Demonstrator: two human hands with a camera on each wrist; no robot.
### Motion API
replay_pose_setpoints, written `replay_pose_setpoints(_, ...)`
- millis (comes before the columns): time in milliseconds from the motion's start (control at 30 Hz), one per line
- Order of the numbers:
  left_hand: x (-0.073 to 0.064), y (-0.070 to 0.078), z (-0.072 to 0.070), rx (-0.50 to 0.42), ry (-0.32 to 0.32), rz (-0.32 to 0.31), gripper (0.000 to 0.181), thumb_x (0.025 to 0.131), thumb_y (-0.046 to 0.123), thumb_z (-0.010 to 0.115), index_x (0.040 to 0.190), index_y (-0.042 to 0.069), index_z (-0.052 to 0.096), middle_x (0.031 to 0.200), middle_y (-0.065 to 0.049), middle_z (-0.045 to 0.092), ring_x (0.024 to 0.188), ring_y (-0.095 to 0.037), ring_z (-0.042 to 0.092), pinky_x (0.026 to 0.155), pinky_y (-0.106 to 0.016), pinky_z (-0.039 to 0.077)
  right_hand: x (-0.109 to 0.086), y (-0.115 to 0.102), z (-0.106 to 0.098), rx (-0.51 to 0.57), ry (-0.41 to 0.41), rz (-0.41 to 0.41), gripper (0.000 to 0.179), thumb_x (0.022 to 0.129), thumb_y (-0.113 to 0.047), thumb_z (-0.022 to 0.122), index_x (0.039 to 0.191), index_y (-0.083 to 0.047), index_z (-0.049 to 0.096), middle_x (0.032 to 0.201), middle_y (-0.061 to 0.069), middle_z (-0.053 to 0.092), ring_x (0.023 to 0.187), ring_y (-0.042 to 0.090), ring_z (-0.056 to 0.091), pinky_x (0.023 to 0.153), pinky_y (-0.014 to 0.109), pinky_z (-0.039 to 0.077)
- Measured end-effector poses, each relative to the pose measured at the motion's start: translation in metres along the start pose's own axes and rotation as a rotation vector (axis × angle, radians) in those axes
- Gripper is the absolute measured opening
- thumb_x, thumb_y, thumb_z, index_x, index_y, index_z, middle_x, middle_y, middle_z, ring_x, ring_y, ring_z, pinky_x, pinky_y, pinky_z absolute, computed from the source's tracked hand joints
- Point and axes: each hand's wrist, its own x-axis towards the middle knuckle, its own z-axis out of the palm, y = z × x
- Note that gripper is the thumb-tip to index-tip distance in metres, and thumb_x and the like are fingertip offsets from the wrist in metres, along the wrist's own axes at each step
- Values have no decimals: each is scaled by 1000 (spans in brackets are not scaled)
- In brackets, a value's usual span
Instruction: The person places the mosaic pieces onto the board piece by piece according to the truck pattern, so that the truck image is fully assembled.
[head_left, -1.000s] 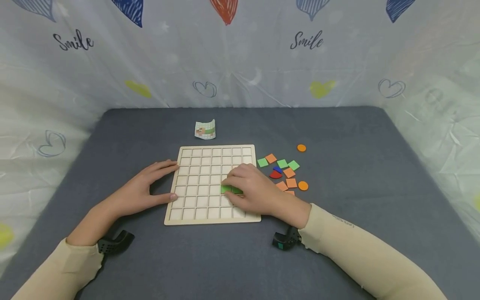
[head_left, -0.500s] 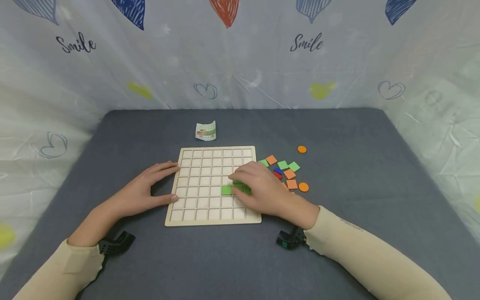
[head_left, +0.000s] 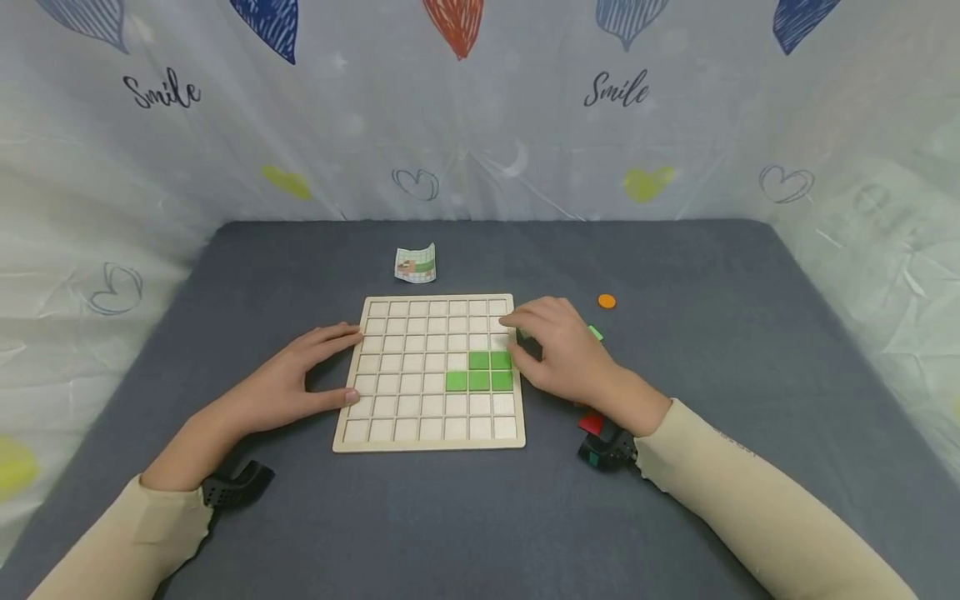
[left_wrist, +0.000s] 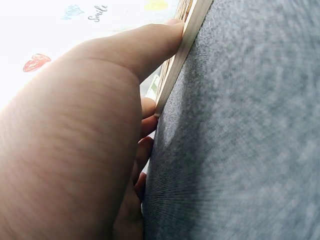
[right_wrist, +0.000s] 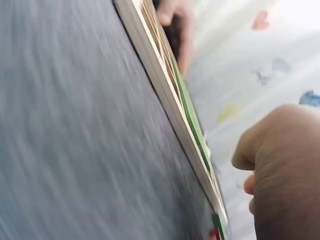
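Note:
A light wooden grid board [head_left: 395,406] lies flat on the table. Several green square tiles [head_left: 478,381] fill cells at its right side, in two rows; they show edge-on as green strips [right_wrist: 190,115] in the right wrist view. Along the board's left edge rests my left hand [head_left: 288,379], its thumb and fingertips touching the rim. My right hand [head_left: 567,350] hovers at the board's right edge, fingers loosely bent, with no piece showing between them. Beneath it most of the loose pieces are hidden; a red piece [head_left: 591,422] and a green corner [head_left: 596,332] peek out.
Behind the board lies a small paper card [head_left: 416,264] with a printed grid picture. An orange disc [head_left: 607,302] sits beyond my right hand. A printed curtain [head_left: 480,108] hangs behind the table's far edge.
My right hand has left the green tiles and moved right, off the board and over the loose pieces, uncovering the tiles. My left hand has stayed at the board's edge.

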Motion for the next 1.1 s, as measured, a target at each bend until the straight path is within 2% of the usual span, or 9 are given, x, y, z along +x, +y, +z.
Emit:
replay_pose_setpoints(167, -2, -2, 2, 2, -1, 1, 89, 97, 51, 84, 169, 18, 44, 176, -9, 32, 163, -44, 23, 121, -75, 29, -2, 16, -5, -14, -53, 40, 31, 98, -12, 75, 127, -3, 78, 125, 10, 75, 120, 32, 65, 108, 58, 46)
replay_pose_setpoints(433, 1, -5, 3, -1, -8, -5, 91, 97, 54, 83, 170, 21, 43, 177, -7, 31, 164, -45, 19, 121, -77, 25, -4, 33, -11, -43, -140, 173, 35, 98, -16, 76, 132, -7, 77, 127, 9, 72, 123, 33, 62, 110, 59, 45)
replay_pose_setpoints(500, 1, -4, 3, -7, -7, -5, 90, 97, 53, 84, 170, 20, 43, 177, -7, 31, 164, -45, 19, 122, -77, 25, -4, 35, -12, -50, -163, 192, 34, 98, -17, 76, 130, -7, 78, 125, 8, 72, 119, 32, 62, 108, 58, 46)
replay_pose_setpoints(633, 0, -1, 1, -13, -13, -17, 89, 98, 52, 83, 170, 20, 42, 178, -8, 30, 165, -48, 15, 122, -79, 21, -4, 37, -11, -44, -168, 176, 24, 99, -16, 77, 121, -8, 82, 108, 5, 70, 101, 27, 60, 95, 52, 47)
replay_pose_setpoints(733, -1, -1, 0, -10, -17, -23, 89, 98, 53, 83, 171, 20, 42, 178, -8, 30, 165, -48, 14, 123, -79, 21, -3, 38, -11, -42, -166, 155, 17, 99, -15, 78, 114, -9, 83, 97, 2, 66, 93, 24, 55, 87, 48, 43)
replay_pose_setpoints(867, -1, -2, 0, -8, -16, -22, 90, 97, 52, 83, 170, 20, 42, 178, -8, 29, 165, -49, 14, 123, -79, 20, -2, 38, -11, -54, -172, 154, 15, 99, -17, 79, 111, -10, 83, 93, 0, 64, 94, 24, 55, 86, 46, 41)
replay_pose_setpoints(1100, -1, -2, -1, -10, -12, -17, 89, 97, 52, 84, 170, 20, 43, 178, -8, 30, 165, -48, 14, 123, -79, 21, 0, 36, -12, -65, -185, 166, 16, 98, -19, 81, 111, -10, 84, 92, -1, 67, 97, 26, 59, 89, 47, 45)
